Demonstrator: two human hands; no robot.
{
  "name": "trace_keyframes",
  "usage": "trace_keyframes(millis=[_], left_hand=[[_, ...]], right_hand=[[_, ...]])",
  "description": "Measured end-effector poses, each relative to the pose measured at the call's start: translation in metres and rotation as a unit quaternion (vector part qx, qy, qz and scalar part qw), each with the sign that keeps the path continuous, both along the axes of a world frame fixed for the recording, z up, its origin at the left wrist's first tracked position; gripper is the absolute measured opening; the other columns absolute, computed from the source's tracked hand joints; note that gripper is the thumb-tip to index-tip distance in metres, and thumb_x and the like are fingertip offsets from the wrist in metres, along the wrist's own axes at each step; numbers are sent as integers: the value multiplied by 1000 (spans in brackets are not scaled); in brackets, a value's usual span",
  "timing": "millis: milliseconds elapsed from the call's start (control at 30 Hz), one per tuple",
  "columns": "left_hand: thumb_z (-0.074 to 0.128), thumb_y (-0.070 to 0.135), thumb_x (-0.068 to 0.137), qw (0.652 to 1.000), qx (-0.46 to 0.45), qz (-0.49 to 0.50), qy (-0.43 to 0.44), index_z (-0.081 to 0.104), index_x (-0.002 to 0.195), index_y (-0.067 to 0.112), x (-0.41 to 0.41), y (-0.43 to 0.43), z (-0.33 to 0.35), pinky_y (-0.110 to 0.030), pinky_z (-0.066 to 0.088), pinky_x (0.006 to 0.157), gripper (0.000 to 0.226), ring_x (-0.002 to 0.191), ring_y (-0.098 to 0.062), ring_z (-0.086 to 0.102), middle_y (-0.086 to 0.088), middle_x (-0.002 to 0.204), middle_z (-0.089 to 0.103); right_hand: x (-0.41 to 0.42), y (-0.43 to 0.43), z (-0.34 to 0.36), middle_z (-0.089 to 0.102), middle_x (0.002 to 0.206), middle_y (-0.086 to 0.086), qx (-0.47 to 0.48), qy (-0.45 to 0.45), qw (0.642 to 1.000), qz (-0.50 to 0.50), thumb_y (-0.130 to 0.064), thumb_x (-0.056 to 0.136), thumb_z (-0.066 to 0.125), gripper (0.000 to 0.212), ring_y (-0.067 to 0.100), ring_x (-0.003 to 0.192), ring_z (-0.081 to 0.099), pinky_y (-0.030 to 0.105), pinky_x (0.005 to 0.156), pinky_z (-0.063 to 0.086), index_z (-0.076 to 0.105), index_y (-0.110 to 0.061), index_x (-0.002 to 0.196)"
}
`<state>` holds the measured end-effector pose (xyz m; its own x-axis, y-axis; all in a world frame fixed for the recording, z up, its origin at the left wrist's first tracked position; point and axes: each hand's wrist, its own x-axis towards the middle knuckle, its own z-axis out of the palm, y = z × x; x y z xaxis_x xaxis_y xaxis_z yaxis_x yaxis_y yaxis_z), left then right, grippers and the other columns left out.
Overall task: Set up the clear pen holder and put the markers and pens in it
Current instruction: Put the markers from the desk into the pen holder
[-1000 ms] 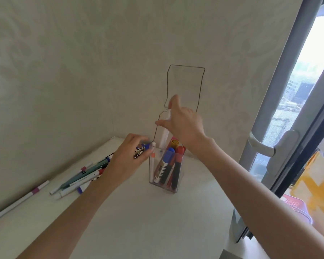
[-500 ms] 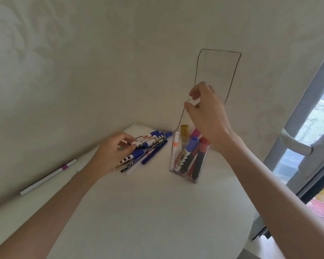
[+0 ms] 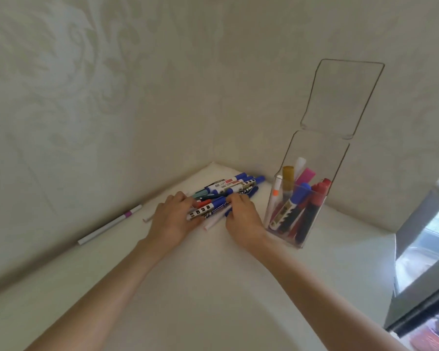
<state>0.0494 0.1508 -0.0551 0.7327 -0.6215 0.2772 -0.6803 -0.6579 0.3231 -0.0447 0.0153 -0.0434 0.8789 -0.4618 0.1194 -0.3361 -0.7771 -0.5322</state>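
Both hands on the loose marker pile

Left hand point(image 3: 173, 219) and right hand point(image 3: 241, 216) fingers curl around the marker pile point(image 3: 221, 196) on the counter point(image 3: 188, 287) — the clear pen holder point(image 3: 312, 188) stands upright just right, partly filled.

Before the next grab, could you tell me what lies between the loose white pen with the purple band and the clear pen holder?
In the head view, both hands, left hand and right hand, and the pile of markers lie between the white pen and the clear pen holder.

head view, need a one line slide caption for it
Both hands, left and right, gather the loose markers beside the part-filled clear holder.
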Motion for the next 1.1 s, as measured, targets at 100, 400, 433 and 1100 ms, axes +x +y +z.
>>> trace_keyframes(millis=[100, 400, 433, 1100], left_hand=[[52, 43, 86, 1000, -3, -1, -1, 55, 116, 23, 2, 8, -4, -34, 32, 79, 36, 104, -24, 47, -4, 111, 52], [56, 41, 84, 996, 26, 29, 76, 51, 120, 22, 0, 29, -2, -31, 38, 77, 42, 106, -25, 50, -8, 113, 51], [57, 41, 83, 995, 40, 33, 88, 51, 118, 21, 1, 30, 0, -30, 38, 75, 41, 104, -25, 52, -8, 112, 51], [52, 25, 88, 976, -25, 93, 195, 47, 94, 12, -23, 18, 19, -23, 33, 50, 15, 71, -18, 52, -3, 81, 55]], right_hand=[[4, 1, -8, 40, 139, 7, -16, -18, 999, 26, -9, 91, 45, 39, 25, 128, 31, 35, 107, 31, 49, -18, 129], [-25, -5, -16, 42, 140, 1, -71, 9, 986, 153, -5, 91, 42, 38, 17, 135, 24, 29, 112, 20, 53, -19, 125], [-29, -4, -16, 42, 141, 1, -67, 12, 985, 161, -5, 91, 41, 39, 17, 136, 24, 30, 113, 19, 53, -19, 125], [-8, 6, 10, 48, 95, 5, 8, 168, 982, -82, -26, 89, 53, 35, 18, 85, 53, 27, 65, 45, 44, -6, 116]])
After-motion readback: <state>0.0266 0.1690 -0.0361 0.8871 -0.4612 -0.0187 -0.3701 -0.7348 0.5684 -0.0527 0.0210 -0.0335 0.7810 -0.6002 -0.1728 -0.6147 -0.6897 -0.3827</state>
